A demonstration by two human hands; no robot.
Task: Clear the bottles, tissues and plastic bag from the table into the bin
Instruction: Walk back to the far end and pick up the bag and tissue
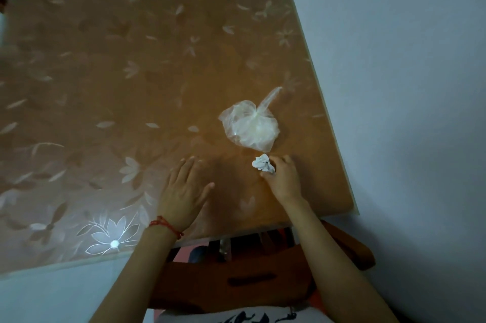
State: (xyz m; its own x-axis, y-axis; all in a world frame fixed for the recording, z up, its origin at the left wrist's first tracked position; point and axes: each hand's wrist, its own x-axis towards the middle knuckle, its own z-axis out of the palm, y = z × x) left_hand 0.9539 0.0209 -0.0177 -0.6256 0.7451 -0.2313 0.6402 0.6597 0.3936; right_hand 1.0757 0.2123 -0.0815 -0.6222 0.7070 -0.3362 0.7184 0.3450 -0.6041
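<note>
A knotted clear plastic bag (249,125) with something pale inside lies on the brown flower-patterned table (131,73), near its right edge. Just below the bag, a crumpled white tissue (263,163) is pinched in the fingers of my right hand (282,178). My left hand (184,191) rests flat on the table with fingers spread, to the left of the tissue, holding nothing. A red bracelet circles the left wrist. No bottles and no bin are in view.
The table's right edge (328,112) runs along a pale wall. A wooden chair (249,278) stands below the table's near edge, under my arms. A bright light reflection (114,244) shows on the table at lower left.
</note>
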